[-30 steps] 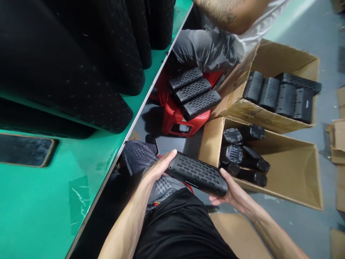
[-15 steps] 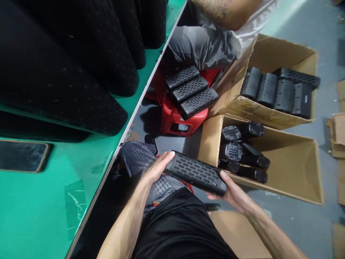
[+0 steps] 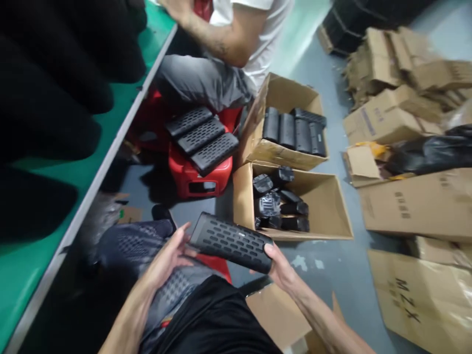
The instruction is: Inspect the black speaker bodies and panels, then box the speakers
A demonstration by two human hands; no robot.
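A black slotted casing [image 3: 232,241] hangs over my lap, slightly tilted. My right hand [image 3: 280,265] grips its right end, thumb on the upper face. Beside its left end, my left hand [image 3: 175,258] has its fingers spread, and whether they touch the casing I cannot tell. Three similar slotted casings [image 3: 202,135] lie side by side on a red stool [image 3: 201,184]. To the right, an open carton [image 3: 326,201] holds several black parts, and another carton [image 3: 291,93] behind it holds several black casings.
The green table [image 3: 121,93] with large black objects [image 3: 62,88] runs along the left. A person [image 3: 239,37] in a white shirt sits beyond the stool. Flattened cardboard [image 3: 424,300] and more boxes [image 3: 416,201] lie at the right. Another carton [image 3: 278,314] is beside my lap.
The view has swung to the right. My left hand has opened off the casing's left end, while my right hand still holds the other end. The casing now shows its plain end on the left.
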